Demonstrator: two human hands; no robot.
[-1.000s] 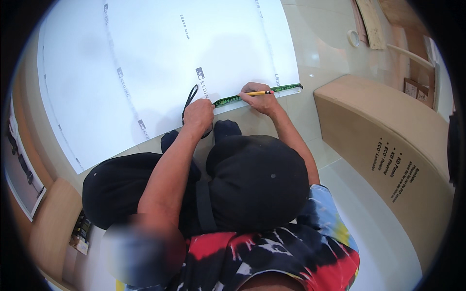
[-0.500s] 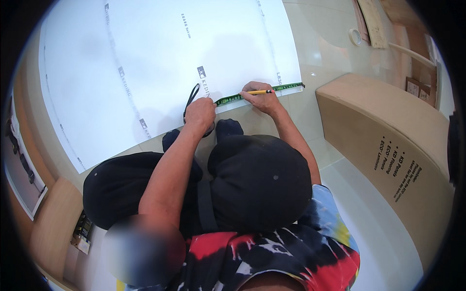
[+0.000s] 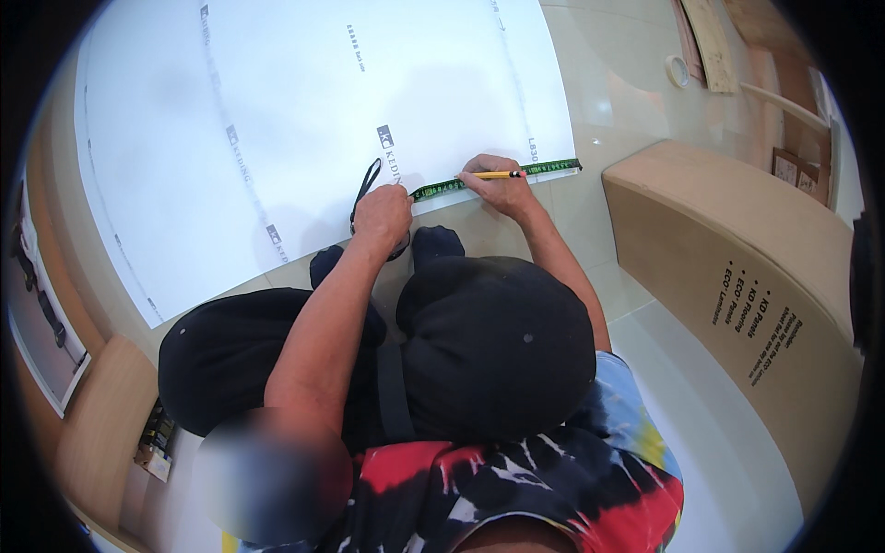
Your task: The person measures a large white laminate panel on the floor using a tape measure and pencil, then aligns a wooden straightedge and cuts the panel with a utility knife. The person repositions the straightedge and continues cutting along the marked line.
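Observation:
A large white sheet (image 3: 295, 111) with printed marks lies flat on the floor in front of me. Along its near right edge runs the green blade of a tape measure (image 3: 438, 191), its end hook just past the sheet's right corner. My left hand (image 3: 383, 212) is closed round the tape's case, which it mostly hides; a black wrist strap (image 3: 366, 184) loops out beside it. Between the fingers of my right hand (image 3: 498, 192) is a yellow pencil (image 3: 501, 174), its point toward the left by the blade. That hand rests over the blade at the sheet's edge.
My bent knees (image 3: 502, 346) in black trousers come close behind my hands. At the right stands a big brown cardboard box (image 3: 719, 267). A roll of tape (image 3: 677, 71) and some wooden boards (image 3: 710, 51) lie at the far right. A wooden panel (image 3: 106, 424) is at the left.
The pencil's back end has shifted slightly to the right in my right hand. My left hand keeps its grip on the tape measure, and the sheet and blade look the same.

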